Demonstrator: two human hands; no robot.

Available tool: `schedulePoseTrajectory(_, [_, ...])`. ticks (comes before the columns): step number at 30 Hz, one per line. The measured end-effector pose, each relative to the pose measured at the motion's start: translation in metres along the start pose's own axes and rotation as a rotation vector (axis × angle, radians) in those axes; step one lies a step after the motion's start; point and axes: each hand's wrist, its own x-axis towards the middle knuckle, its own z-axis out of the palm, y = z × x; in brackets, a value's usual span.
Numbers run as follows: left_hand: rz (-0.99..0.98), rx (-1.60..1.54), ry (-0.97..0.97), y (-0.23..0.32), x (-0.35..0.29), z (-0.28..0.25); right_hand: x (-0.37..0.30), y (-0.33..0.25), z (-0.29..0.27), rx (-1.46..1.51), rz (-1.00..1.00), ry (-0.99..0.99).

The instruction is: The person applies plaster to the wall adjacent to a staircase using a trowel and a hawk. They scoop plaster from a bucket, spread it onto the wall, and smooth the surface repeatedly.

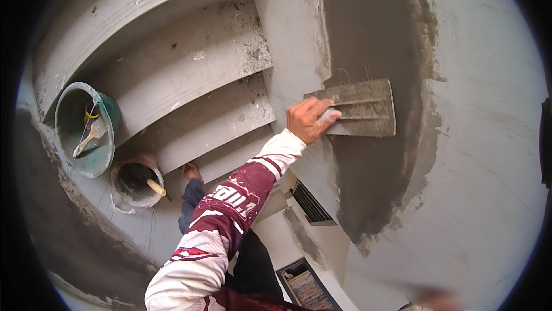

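My left hand is closed on the handle of a rectangular plastering trowel. The trowel's grey, smeared blade lies against a dark band of wet plaster on the wall. White residue marks the thumb and fingers. A maroon and white sleeve covers this arm. My right hand is a blur at the lower edge, apart from the trowel. A dark bit of something shows beside it, too cut off to name, and its fingers cannot be made out.
Dusty concrete steps climb at the left. A green bucket holds a paintbrush. Beside it, a smaller mortar-stained bucket has a wooden handle sticking out. A foot rests on a lower step. A dark slatted vent is below.
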Motion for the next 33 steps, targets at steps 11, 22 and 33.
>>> schedulePoseTrajectory(11, [-0.257,-0.083,0.154,-0.01,-0.026,-0.011,0.003,-0.006,0.001,0.014,0.052,-0.045])
schedulePoseTrajectory(22, [-0.164,-0.134,-0.053,-0.011,0.065,-0.028,0.005,-0.016,-0.01,0.035,0.065,-0.067])
schedulePoseTrajectory(33, [0.018,-0.298,-0.266,0.062,-0.144,0.023,0.014,-0.029,-0.01,0.072,0.053,0.029])
